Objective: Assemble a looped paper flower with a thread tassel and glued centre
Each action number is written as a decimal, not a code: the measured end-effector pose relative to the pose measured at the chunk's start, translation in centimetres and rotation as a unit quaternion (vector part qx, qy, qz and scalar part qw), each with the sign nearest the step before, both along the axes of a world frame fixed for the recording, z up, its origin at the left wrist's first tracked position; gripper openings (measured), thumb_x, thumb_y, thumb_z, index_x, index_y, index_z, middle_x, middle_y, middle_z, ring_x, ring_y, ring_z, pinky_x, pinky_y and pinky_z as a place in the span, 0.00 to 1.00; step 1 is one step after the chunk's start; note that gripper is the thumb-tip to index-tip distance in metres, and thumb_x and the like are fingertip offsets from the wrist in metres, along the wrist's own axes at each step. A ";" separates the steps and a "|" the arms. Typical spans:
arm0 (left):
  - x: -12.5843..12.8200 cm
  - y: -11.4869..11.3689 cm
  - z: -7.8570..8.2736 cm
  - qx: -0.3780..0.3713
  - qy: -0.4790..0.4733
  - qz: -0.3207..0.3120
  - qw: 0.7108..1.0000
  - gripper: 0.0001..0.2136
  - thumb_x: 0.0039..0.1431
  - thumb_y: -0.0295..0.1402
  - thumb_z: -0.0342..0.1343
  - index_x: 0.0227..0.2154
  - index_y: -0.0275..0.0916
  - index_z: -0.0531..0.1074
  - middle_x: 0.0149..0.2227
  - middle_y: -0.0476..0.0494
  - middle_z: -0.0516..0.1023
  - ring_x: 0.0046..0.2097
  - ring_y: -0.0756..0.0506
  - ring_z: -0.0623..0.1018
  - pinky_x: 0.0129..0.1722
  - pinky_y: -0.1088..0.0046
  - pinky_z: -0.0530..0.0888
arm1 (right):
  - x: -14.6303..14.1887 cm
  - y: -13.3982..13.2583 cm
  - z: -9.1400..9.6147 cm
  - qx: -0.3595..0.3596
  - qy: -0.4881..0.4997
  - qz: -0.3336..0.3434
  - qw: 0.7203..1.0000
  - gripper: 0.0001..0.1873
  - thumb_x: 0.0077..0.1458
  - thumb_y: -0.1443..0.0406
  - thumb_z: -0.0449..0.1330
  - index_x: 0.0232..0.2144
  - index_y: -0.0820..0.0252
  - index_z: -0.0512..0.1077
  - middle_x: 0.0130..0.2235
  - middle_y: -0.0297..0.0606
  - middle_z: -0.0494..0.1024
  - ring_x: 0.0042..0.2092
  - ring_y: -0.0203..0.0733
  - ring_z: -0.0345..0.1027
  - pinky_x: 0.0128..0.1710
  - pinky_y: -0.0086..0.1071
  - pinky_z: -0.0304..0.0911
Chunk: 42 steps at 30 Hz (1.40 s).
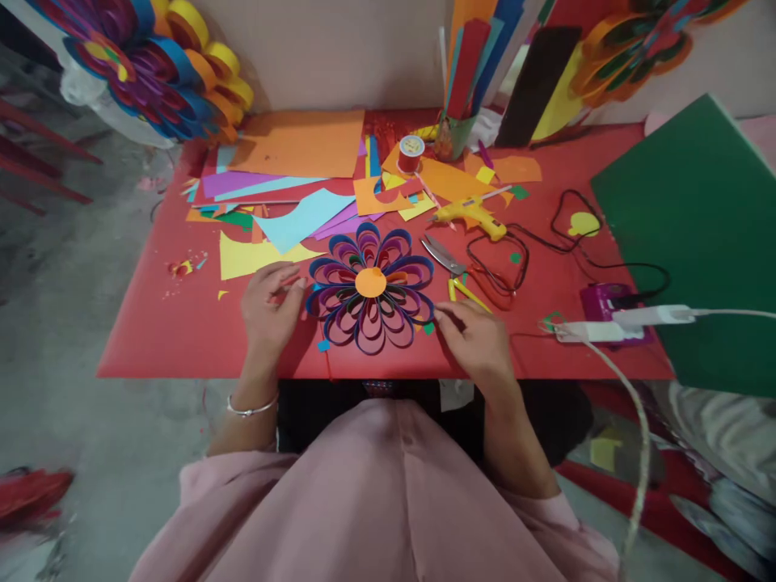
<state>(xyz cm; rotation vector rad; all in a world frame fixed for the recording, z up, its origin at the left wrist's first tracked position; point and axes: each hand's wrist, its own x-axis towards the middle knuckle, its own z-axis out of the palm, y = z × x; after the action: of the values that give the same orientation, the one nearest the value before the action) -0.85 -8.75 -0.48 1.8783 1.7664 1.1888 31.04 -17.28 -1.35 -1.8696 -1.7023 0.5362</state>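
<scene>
A paper flower (397, 277) with looped petals in blue, purple, red and green and an orange round centre lies near the table's front edge. At its right side, my right hand (476, 339) has thumb and fingertips closed on the tip of a petal. My left hand (270, 311) is at the flower's left, fingers loosely curled and apart from the thumb, with nothing visible in it. Just right of the flower are scissors (445, 255) with red handles, beside a yellow tool (473, 293). Farther back lies a yellow glue gun (470, 214).
Coloured paper scraps (309, 217) and an orange sheet (297, 144) cover the back left. A thread spool (411, 155) stands near a cup (454, 133) of paper strips. Cords run to a white power plug (594, 330) at right, by a green board (697, 250).
</scene>
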 end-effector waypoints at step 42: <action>4.8 -4.6 -2.6 0.139 0.201 -0.254 0.936 0.11 0.61 0.39 0.66 0.45 0.43 0.80 0.60 0.37 0.79 0.65 0.34 0.75 0.71 0.41 0.58 | -2.5 0.9 0.3 -0.118 -0.084 0.013 0.989 0.07 0.63 0.60 0.65 0.33 0.55 0.76 0.39 0.38 0.82 0.42 0.46 0.75 0.35 0.35 0.57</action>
<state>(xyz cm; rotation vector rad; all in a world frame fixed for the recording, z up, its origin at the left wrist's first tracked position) 3.94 -13.32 -3.04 2.6870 1.1771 0.9345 28.53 -16.36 -1.06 -2.1131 -1.8400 0.6292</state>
